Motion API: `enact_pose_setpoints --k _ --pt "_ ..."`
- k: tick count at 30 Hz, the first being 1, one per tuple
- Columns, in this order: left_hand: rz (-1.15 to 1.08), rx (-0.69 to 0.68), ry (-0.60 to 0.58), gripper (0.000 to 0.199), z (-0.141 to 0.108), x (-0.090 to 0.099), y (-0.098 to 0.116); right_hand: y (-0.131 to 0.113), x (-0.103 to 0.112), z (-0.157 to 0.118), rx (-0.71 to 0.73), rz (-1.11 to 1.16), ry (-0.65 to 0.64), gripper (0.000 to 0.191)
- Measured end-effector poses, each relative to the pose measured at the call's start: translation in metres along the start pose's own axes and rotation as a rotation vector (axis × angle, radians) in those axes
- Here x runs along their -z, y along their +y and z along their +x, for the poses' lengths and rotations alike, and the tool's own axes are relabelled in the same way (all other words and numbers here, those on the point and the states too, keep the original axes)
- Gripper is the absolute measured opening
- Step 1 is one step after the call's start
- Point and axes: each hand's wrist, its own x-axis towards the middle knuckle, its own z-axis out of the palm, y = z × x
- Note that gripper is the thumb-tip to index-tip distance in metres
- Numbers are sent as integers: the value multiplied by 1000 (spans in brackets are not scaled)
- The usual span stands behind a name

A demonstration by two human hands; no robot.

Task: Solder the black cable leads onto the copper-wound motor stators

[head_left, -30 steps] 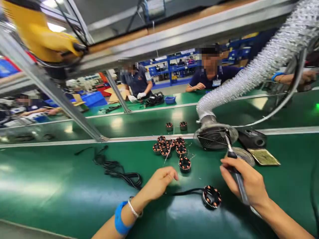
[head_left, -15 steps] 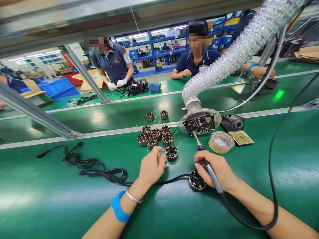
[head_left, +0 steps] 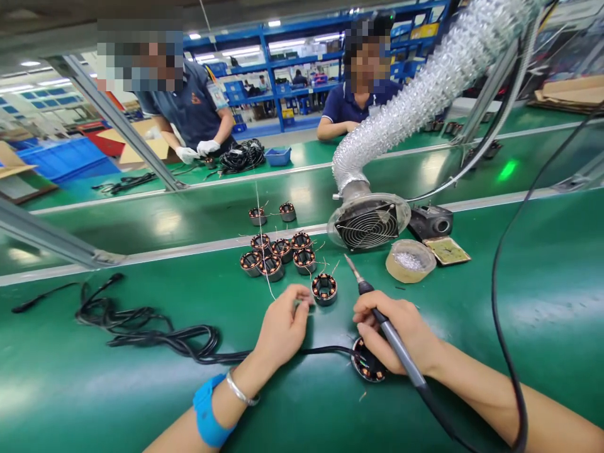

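My right hand point(head_left: 401, 330) is closed round the grip of a soldering iron point(head_left: 396, 343), whose tip points up and away over the bench. Partly under that hand lies a motor stator point(head_left: 363, 371) with copper windings and a black cable point(head_left: 325, 350) running into it. My left hand point(head_left: 285, 324) is curled with thumb and fingers together, and a thin pale solder wire point(head_left: 267, 277) comes down from above into it. Its fingertips are close to a single stator point(head_left: 324, 290); whether they touch is unclear. Several more stators point(head_left: 271, 268) with loose wire ends stand beyond.
A fume extractor point(head_left: 370, 226) with a silver duct hangs ahead. Beside it are a round tub point(head_left: 410, 267), a yellow sponge tray point(head_left: 448, 251) and a black iron holder point(head_left: 431, 221). Coiled cable point(head_left: 155, 336) lies left. Two people sit or stand across the bench.
The view has shifted, moving the background left. The soldering iron has come away from in front of the extractor and its tip is lower. My left hand stays near the single stator.
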Motion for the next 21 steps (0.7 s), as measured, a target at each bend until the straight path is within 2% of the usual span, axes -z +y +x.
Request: enact_pose_setpoints --k 2,5,7,10,12,16,19,21 --pt "-62 57 43 35 8 0 -3 4 2 2 -2 -45 56 17" --pt "-161 38 -23 50 10 -1 -1 13 3 6 4 -134 119 14" --pt "-226 4 -99 48 3 -2 4 17 3 8 9 -167 100 18" --pt "-273 -7 -215 33 -12 -3 12 20 4 8 -16 -171 14 34" --pt "-258 10 -208 26 -15 -1 14 19 6 8 -38 -153 -30 41" --pt "-272 60 -98 20 -4 1 9 14 10 6 -78 -164 -32 51" --pt "-299 75 -151 20 2 0 7 9 11 5 -97 -233 -35 56" --pt "-279 77 -231 22 -1 -1 10 7 9 4 -88 -241 -49 51"
